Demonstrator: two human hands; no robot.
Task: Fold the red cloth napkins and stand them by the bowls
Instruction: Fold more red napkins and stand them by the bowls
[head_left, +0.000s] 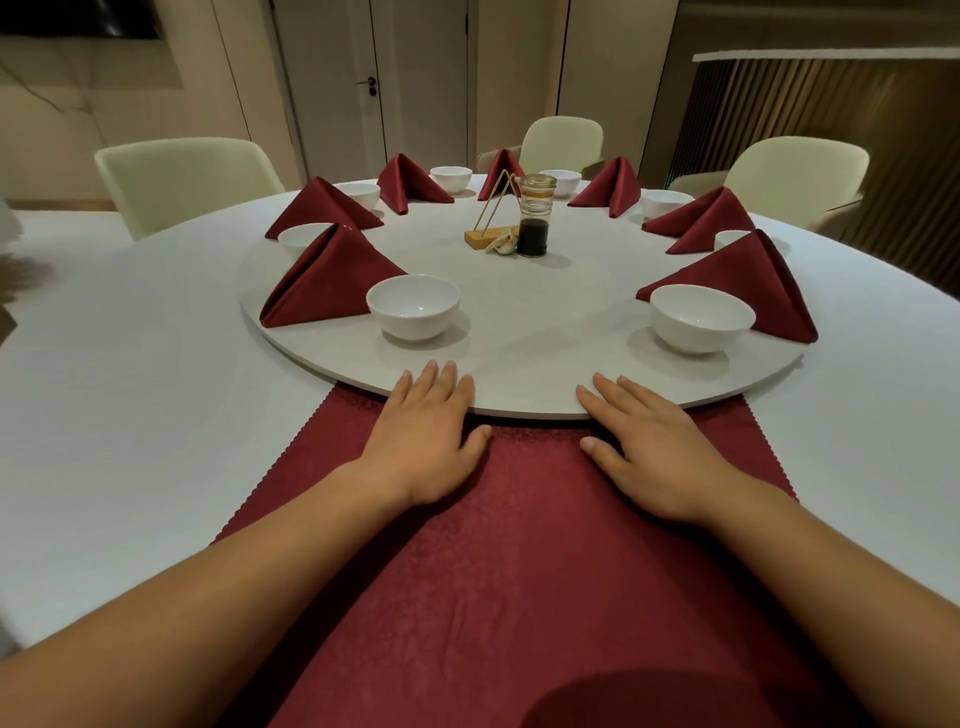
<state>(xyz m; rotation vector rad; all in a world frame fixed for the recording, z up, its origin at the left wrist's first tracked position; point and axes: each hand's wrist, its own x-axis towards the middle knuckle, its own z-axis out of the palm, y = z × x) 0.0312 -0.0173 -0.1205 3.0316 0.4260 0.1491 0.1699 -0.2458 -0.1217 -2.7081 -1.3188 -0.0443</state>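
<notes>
A flat red cloth napkin (519, 545) lies spread on the white table in front of me, its far edge tucked under the round turntable (519, 364). My left hand (426, 436) and my right hand (644, 447) rest flat on it with fingers straight, fingertips touching the turntable's near rim. Around the turntable stand several folded red napkins, the nearest at the left (327, 283) and at the right (748, 286), each beside a white bowl (414, 306) (701, 318). More bowls and folded napkins ring the far side.
At the turntable's centre stand a dark sauce jar (534, 218) and a gold triangular holder on a wooden base (493, 228). Pale chairs (182, 182) (795, 171) surround the white table (130, 389). A door is behind.
</notes>
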